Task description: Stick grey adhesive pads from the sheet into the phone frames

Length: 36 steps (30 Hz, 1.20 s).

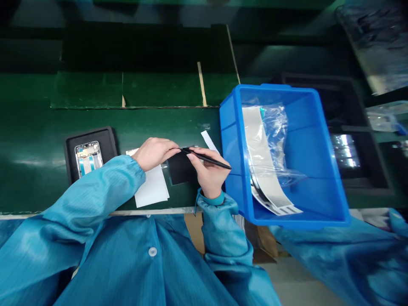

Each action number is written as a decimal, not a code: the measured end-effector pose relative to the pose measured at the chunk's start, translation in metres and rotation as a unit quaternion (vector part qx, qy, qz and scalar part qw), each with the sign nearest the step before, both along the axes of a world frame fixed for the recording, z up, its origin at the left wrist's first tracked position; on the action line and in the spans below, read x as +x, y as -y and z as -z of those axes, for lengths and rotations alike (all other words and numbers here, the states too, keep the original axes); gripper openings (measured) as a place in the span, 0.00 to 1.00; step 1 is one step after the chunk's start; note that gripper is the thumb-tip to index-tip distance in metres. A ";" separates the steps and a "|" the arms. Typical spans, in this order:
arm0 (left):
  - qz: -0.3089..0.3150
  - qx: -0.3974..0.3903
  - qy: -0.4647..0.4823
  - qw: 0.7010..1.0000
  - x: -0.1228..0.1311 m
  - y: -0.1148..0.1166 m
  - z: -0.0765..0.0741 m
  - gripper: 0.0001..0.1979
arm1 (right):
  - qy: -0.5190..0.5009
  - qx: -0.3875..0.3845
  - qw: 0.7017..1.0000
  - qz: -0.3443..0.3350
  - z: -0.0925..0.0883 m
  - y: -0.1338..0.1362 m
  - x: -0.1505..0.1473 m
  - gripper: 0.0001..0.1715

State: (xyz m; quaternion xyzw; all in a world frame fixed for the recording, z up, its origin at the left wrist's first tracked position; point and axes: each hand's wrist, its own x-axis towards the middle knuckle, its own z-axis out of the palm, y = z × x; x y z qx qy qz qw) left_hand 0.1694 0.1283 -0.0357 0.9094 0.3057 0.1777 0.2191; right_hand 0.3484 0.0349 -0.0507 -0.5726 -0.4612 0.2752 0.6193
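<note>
Over the green desk [32,131], right fingers [196,164] close around a slim black tool [213,160]; left fingers [167,145] bend beside its tip, grip unclear; steady motion should help.

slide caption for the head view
Right hand holding a black tool near the left hand, beside a blue bin.

Matt-fin. tool [212,160], smooth plast. bin [234,170], glossy plast. bag [276,136], paper sheet [152,187]

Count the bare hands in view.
2. The left hand is near the tip of the slim black tool; the right hand holds that tool, left of the blue bin. More may be hidden at far right.
</note>
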 end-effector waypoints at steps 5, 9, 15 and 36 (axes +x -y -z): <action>0.009 0.005 -0.005 1.000 -0.001 0.001 -0.001 0.17 | -0.004 0.008 1.000 -0.011 0.001 0.001 -0.003 0.09; 0.017 0.003 -0.009 1.000 -0.001 0.001 -0.001 0.17 | -0.005 0.010 1.000 -0.013 0.001 0.002 -0.003 0.09; 0.024 0.010 -0.031 0.999 -0.001 0.002 -0.001 0.17 | 0.001 0.010 1.000 -0.010 0.003 0.001 -0.003 0.08; -0.166 0.078 -0.144 0.973 -0.089 0.013 -0.044 0.20 | -0.045 -0.083 0.995 0.037 -0.012 -0.010 -0.062 0.13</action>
